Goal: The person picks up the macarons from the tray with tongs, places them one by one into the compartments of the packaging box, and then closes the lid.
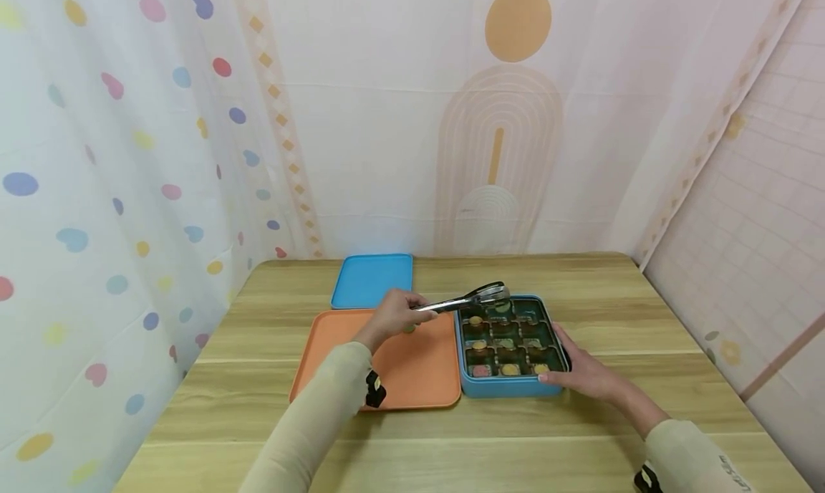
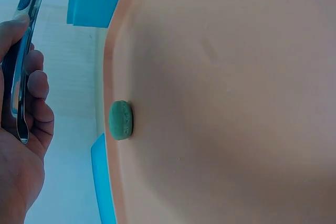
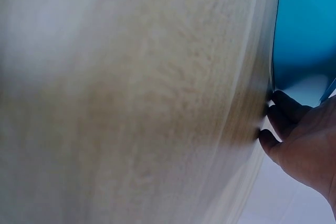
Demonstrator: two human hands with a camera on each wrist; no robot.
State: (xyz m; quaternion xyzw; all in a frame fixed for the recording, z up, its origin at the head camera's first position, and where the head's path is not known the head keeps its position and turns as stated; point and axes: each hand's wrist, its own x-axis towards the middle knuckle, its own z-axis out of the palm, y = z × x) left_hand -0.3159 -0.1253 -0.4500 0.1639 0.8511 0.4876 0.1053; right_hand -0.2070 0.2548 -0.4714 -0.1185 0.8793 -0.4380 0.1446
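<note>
My left hand (image 1: 394, 319) grips metal tongs (image 1: 451, 304), stretched out over the orange tray (image 1: 412, 378). The tips of the tongs are above the back of a blue box (image 1: 509, 387) divided into dark compartments. Close to these tips is a greenish round piece (image 1: 503, 307); whether they pinch it I cannot tell. Several compartments hold yellow, green or pink round pieces. A green macaron (image 2: 121, 120) lies by the tray's edge, beneath the left hand. My right hand (image 1: 589, 375) holds the box's front right corner, thumb at the front rim, fingers along the right side.
A blue lid-like tray (image 1: 374, 279) lies behind the orange tray. The box stands against the orange tray's right edge. All rest on a wooden table (image 1: 619, 299), with a patterned curtain (image 1: 367, 120) beyond its back edge.
</note>
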